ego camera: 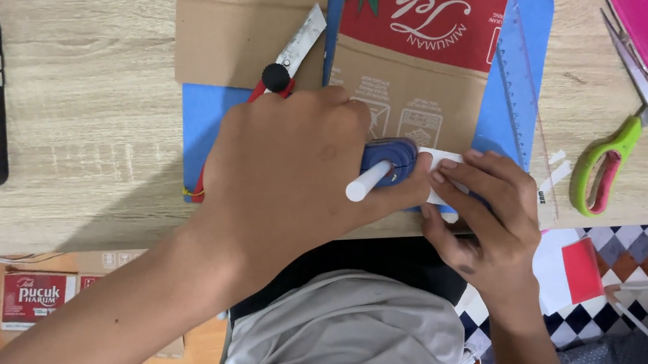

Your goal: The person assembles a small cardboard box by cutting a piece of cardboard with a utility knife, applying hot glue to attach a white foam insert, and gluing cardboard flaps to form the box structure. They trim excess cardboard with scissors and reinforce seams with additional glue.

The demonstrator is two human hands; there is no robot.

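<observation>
A left hand (290, 169) closes around a small blue layered piece (391, 160) and a white stick (367, 181) jutting from it at the table's near edge. The right hand (477, 205) presses fingertips on a white paper slip (442, 162) touching the piece's right side. Underneath lie printed cardboard (409, 75) and a blue mat (206, 114). A red-handled utility knife (290, 60) pokes out behind the left hand; green scissors (633, 143) rest well apart, right.

**Bare arms, grey top**

Both forearms are bare, with no sleeve, watch or ring showing. The left hand (291, 182) and right hand (477, 205) wear no gloves. Below them shows a light grey garment, probably a T-shirt.
</observation>
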